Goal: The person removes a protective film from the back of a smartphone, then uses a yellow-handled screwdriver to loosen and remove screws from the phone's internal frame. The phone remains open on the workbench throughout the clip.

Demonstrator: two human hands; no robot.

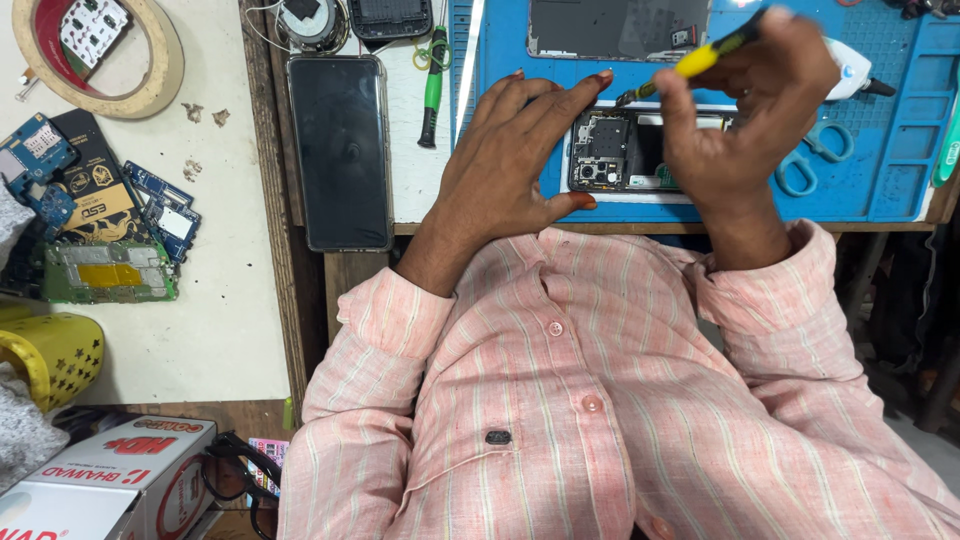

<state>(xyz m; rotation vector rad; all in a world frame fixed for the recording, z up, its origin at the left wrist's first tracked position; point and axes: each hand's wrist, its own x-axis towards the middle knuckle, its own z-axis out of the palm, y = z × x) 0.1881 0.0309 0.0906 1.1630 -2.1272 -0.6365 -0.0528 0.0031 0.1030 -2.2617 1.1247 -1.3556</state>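
Note:
An opened phone (pixel 625 150) with its back removed lies on a blue work mat (pixel 900 170) in the head view. My left hand (pixel 515 160) rests flat beside it, fingers spread, fingertips touching the phone's left edge. My right hand (pixel 745 100) grips a yellow-handled screwdriver (pixel 700 60), its tip pointing down at the phone's top edge. A removed back panel (pixel 615 28) lies on the mat beyond the phone.
A black phone (pixel 340 150) lies face up left of the mat, with a green-handled screwdriver (pixel 433 85) beside it. Blue scissors (pixel 815 160) sit on the mat's right. Circuit boards (pixel 105 270), a tape roll (pixel 100 55), a yellow cup (pixel 50 355) and a cardboard box (pixel 110 480) occupy the left.

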